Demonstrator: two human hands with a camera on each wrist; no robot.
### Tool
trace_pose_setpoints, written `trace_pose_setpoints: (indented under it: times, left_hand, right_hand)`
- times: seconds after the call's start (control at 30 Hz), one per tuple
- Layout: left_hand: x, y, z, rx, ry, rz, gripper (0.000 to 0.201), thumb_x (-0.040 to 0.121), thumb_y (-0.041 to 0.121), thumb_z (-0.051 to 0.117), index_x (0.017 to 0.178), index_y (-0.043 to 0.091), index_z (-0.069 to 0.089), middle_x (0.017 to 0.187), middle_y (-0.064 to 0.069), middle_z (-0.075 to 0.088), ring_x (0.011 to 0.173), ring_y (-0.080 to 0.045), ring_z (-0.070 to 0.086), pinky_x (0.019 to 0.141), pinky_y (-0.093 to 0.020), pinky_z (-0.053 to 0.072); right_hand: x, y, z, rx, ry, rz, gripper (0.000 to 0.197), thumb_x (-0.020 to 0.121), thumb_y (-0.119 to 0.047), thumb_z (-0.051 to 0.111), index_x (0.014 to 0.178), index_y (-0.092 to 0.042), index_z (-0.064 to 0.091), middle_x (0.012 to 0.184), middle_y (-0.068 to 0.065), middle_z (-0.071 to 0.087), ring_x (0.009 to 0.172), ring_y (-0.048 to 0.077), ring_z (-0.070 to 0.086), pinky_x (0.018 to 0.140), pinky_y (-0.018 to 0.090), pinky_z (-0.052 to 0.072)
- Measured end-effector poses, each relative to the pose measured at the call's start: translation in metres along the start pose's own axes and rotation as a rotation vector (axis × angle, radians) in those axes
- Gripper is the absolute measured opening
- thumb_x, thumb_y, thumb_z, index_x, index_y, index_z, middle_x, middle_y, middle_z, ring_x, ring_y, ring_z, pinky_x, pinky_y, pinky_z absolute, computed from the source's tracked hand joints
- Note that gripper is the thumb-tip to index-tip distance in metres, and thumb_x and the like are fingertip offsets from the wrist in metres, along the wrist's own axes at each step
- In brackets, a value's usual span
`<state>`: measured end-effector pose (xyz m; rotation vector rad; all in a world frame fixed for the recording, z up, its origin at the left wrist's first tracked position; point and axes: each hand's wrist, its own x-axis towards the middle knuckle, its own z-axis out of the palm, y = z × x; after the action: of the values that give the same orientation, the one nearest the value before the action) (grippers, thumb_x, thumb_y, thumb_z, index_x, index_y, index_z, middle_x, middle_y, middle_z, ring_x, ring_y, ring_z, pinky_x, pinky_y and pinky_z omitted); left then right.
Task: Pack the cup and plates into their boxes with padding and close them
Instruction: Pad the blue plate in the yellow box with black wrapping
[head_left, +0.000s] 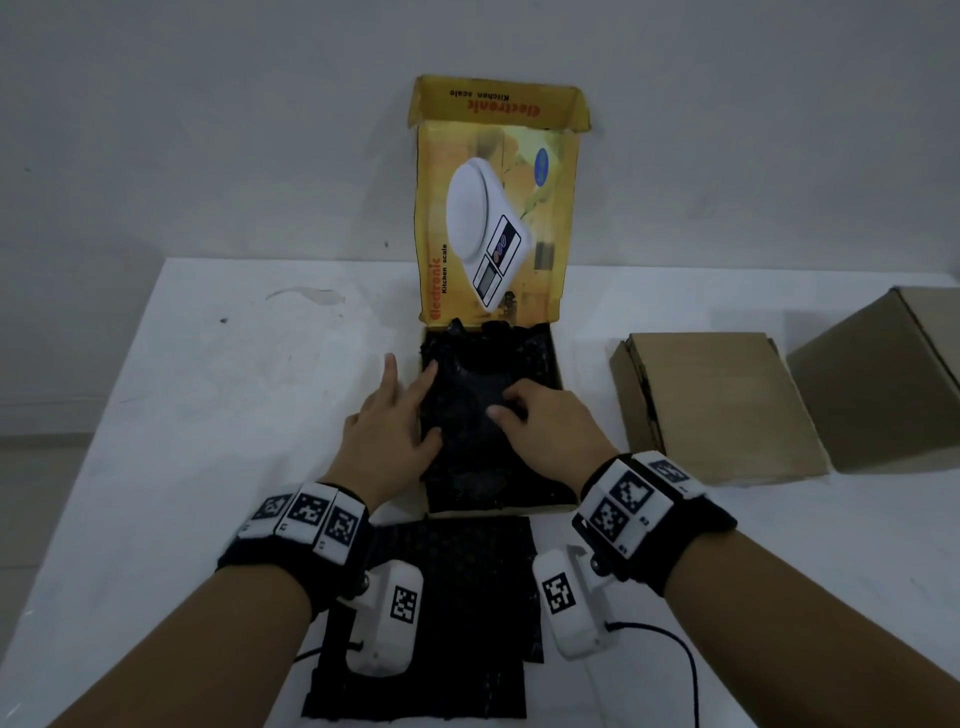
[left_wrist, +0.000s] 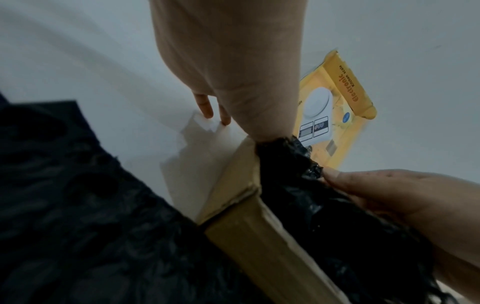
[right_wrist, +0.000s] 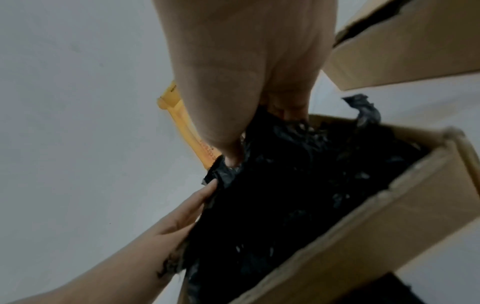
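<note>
Under both hands' fingers, black padding (head_left: 483, 415) fills the open yellow box (head_left: 556, 364); left hand (head_left: 387, 431) spread flat, right hand (head_left: 545, 426) curled, pressing it down, likely cushioning unseen crockery.

Yellow box (head_left: 545, 306) with a white scale printed on its lid, black padding (head_left: 483, 395) inside; plain brown boxes (head_left: 722, 405) toward the white surface's (head_left: 234, 415) right edge

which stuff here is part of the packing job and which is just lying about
In use:
- open yellow kitchen-scale box
- black bubble-wrap padding inside it
- left hand and right hand, both on the padding
- spare black padding sheets

Idle:
- flat brown cardboard box
- taller brown cardboard box
</note>
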<state>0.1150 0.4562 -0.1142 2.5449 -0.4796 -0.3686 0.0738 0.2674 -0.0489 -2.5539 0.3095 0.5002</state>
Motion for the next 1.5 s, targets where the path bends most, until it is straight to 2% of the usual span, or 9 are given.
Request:
trace_pose_setpoints:
  times: [0.23, 0.43, 0.73, 0.87, 0.93, 1.0, 1.13, 1.27, 1.5]
  left_hand:
    - [0.0, 0.0, -0.004, 0.007, -0.034, -0.001, 0.071, 0.092, 0.044, 0.048, 0.147, 0.045, 0.003, 0.159, -0.008, -0.003, 0.142, -0.03, 0.02, 0.108, -0.05, 0.028]
    - [-0.001, 0.0, -0.003, 0.03, -0.021, 0.006, 0.072, 0.093, 0.046, 0.047, 0.147, 0.045, 0.0, 0.16, -0.007, 0.0, 0.142, -0.03, 0.019, 0.108, -0.05, 0.025]
    - [-0.005, 0.002, -0.009, -0.099, -0.031, 0.011, 0.072, 0.091, 0.053, 0.047, 0.147, 0.046, 0.003, 0.16, 0.003, -0.001, 0.143, -0.024, 0.023, 0.109, -0.047, 0.03]
    - [-0.012, -0.005, -0.019, -0.376, 0.023, 0.029, 0.064, 0.089, 0.052, 0.047, 0.144, 0.05, 0.015, 0.158, 0.006, 0.013, 0.137, -0.018, 0.036, 0.108, -0.039, 0.037]
    - [-0.017, -0.006, -0.024, -0.442, 0.057, 0.009, 0.062, 0.09, 0.048, 0.048, 0.145, 0.046, 0.02, 0.155, 0.0, 0.027, 0.129, -0.017, 0.046, 0.101, -0.026, 0.038]
    - [-0.021, -0.007, -0.027, -0.445, 0.09, -0.033, 0.058, 0.094, 0.037, 0.049, 0.146, 0.041, 0.023, 0.146, -0.007, 0.043, 0.123, -0.017, 0.052, 0.094, -0.019, 0.036]
    - [-0.028, -0.008, -0.029, -0.47, 0.094, -0.068, 0.056, 0.097, 0.028, 0.048, 0.146, 0.04, 0.024, 0.149, 0.002, 0.038, 0.126, -0.018, 0.049, 0.095, -0.021, 0.036]
    - [-0.03, -0.015, -0.027, -0.474, 0.07, -0.077, 0.055, 0.097, 0.029, 0.048, 0.145, 0.041, 0.025, 0.148, 0.006, 0.039, 0.126, -0.016, 0.05, 0.095, -0.022, 0.037]
    - [-0.024, -0.02, -0.027, -0.495, 0.057, -0.126, 0.053, 0.096, 0.034, 0.048, 0.145, 0.04, 0.028, 0.144, 0.008, 0.045, 0.122, -0.013, 0.052, 0.094, -0.024, 0.039]
  right_hand:
    - [-0.014, 0.015, 0.024, -0.434, -0.11, -0.173, 0.116, 0.067, -0.078, 0.054, 0.151, -0.023, -0.004, 0.156, 0.011, -0.022, 0.141, 0.033, 0.01, 0.112, 0.045, 0.024]
    - [0.003, 0.018, 0.028, -0.611, -0.03, -0.288, 0.129, 0.061, -0.086, 0.049, 0.146, -0.023, -0.025, 0.151, 0.016, -0.032, 0.141, 0.033, -0.026, 0.115, 0.053, -0.004]
    - [-0.002, 0.022, 0.029, -0.622, -0.142, -0.306, 0.111, 0.067, -0.089, 0.019, 0.146, -0.025, -0.024, 0.155, 0.012, -0.023, 0.142, 0.026, -0.026, 0.111, 0.056, -0.018]
    - [-0.025, 0.011, 0.021, -0.427, 0.046, -0.482, 0.085, 0.082, -0.07, 0.04, 0.149, -0.021, 0.02, 0.155, 0.008, 0.023, 0.144, 0.025, 0.015, 0.116, 0.05, 0.004]
    - [-0.038, 0.004, 0.025, -0.345, 0.23, -0.678, 0.044, 0.086, -0.044, 0.053, 0.121, -0.019, 0.056, 0.117, 0.005, 0.059, 0.111, 0.027, 0.052, 0.098, 0.042, 0.035]
    - [-0.054, -0.002, 0.039, -0.303, 0.263, -0.853, 0.014, 0.083, -0.025, 0.057, 0.091, -0.017, 0.064, 0.082, 0.003, 0.061, 0.076, 0.024, 0.056, 0.068, 0.035, 0.043]
    - [-0.077, 0.001, 0.087, -0.428, 0.016, -0.871, 0.028, 0.073, -0.023, 0.071, 0.099, -0.014, 0.063, 0.082, 0.006, 0.065, 0.067, 0.025, 0.061, 0.044, 0.03, 0.05]
    - [-0.082, 0.005, 0.107, -0.396, -0.02, -0.677, 0.066, 0.067, -0.017, 0.078, 0.126, -0.012, 0.05, 0.11, 0.014, 0.06, 0.085, 0.029, 0.062, 0.051, 0.034, 0.055]
    - [-0.08, -0.009, 0.089, -0.305, -0.11, -0.434, 0.049, 0.087, -0.009, 0.054, 0.134, -0.011, 0.043, 0.123, 0.012, 0.055, 0.108, 0.03, 0.054, 0.083, 0.04, 0.049]
